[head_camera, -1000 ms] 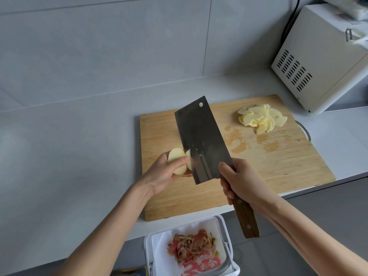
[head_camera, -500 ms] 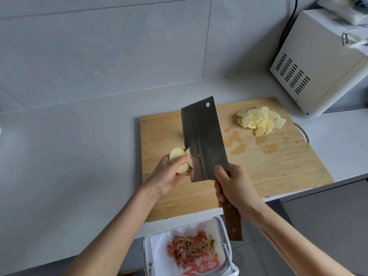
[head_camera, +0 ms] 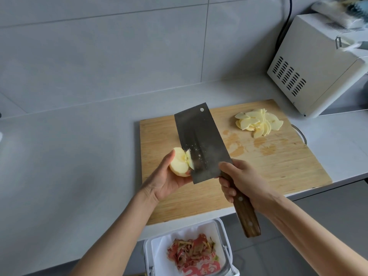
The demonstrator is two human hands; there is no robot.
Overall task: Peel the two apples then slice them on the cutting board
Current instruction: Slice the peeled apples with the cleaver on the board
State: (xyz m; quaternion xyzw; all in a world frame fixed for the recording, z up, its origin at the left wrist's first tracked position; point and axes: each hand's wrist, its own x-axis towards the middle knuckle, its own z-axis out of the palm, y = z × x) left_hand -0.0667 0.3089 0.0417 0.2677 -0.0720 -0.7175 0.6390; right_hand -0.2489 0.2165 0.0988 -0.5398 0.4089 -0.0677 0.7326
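Observation:
My left hand (head_camera: 166, 179) cups a peeled, partly cut apple (head_camera: 179, 163) above the left edge of the wooden cutting board (head_camera: 278, 172). Its pale cut face and core show. My right hand (head_camera: 242, 180) grips the wooden handle of a wide cleaver (head_camera: 201, 142). The blade's edge is set into the apple beside the core and hides the apple's right part. A heap of thin apple slices (head_camera: 258, 123) lies at the board's far right corner.
A white bin (head_camera: 219, 228) with red peels (head_camera: 193, 254) stands below the counter's front edge. At the back right sits a white appliance (head_camera: 310, 62) with a black cord. Grey counter spreads to the left, grey tiled wall behind.
My left hand has turned palm-up, so the apple's cut face and core now show. The cleaver's edge has moved into the apple at the core.

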